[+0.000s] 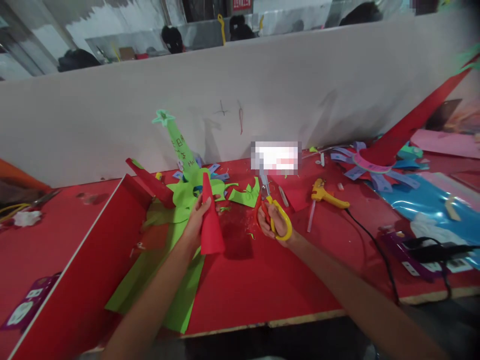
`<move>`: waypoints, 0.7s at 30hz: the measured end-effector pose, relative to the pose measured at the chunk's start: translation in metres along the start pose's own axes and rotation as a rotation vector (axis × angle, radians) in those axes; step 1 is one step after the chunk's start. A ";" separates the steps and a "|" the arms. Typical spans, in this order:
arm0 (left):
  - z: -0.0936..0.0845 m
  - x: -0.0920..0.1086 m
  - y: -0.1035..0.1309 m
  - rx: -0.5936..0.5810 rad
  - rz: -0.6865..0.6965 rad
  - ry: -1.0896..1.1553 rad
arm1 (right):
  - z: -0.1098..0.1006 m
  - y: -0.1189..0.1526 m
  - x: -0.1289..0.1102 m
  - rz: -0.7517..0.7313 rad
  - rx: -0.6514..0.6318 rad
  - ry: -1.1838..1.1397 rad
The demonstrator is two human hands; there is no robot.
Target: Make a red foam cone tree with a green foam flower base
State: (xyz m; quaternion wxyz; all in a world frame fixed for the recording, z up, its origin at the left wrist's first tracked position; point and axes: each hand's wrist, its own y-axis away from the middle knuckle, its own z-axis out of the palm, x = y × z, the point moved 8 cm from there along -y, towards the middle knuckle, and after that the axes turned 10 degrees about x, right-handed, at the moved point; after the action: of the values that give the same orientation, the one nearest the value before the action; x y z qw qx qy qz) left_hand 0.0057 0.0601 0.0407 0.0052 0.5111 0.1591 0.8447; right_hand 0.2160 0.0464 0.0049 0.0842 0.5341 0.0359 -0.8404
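In my left hand (197, 217) is a red cone (212, 227), narrow end up, held along its left side. My right hand (275, 222) grips scissors (279, 220) with one yellow and one red handle, blades pointing away over the table; whether the blades are parted is hard to see. Behind the cone stands a green cone (178, 145) with writing and a star on top, with green rounded shapes (183, 197) at its foot. Cut green scraps (245, 195) lie between my hands, beyond them.
A yellow glue gun (330, 196) with a cord lies right of the scissors. A large red cone (408, 120) leans at the right, near blue sheets (408, 205) and a purple power strip (410, 257). A red divider (86, 250) stands at left, beside green sheets (183, 295).
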 end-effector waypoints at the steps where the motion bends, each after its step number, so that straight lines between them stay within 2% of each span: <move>1: 0.005 0.007 -0.008 0.010 0.025 -0.022 | 0.002 0.001 0.002 0.001 -0.028 -0.005; 4: 0.033 0.034 -0.033 -0.032 0.117 0.003 | 0.006 0.004 0.006 -0.029 -0.067 0.032; 7: 0.053 0.061 -0.057 0.045 0.215 0.133 | 0.012 0.008 0.013 -0.033 -0.113 0.100; 10: 0.072 0.076 -0.066 0.054 0.263 0.192 | 0.022 0.017 0.012 -0.052 -0.178 0.180; 16: 0.080 0.095 -0.056 0.037 0.302 0.199 | 0.028 0.040 -0.010 -0.086 -0.107 0.301; 21: 0.079 0.120 -0.038 0.003 0.380 0.180 | 0.029 0.048 -0.008 -0.024 -0.075 0.298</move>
State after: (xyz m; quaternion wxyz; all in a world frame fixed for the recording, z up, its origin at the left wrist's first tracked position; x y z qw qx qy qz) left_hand 0.0106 0.1376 0.1673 -0.1691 0.4546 0.0609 0.8724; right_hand 0.2016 -0.0049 0.0259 0.0879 0.6491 0.0858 -0.7507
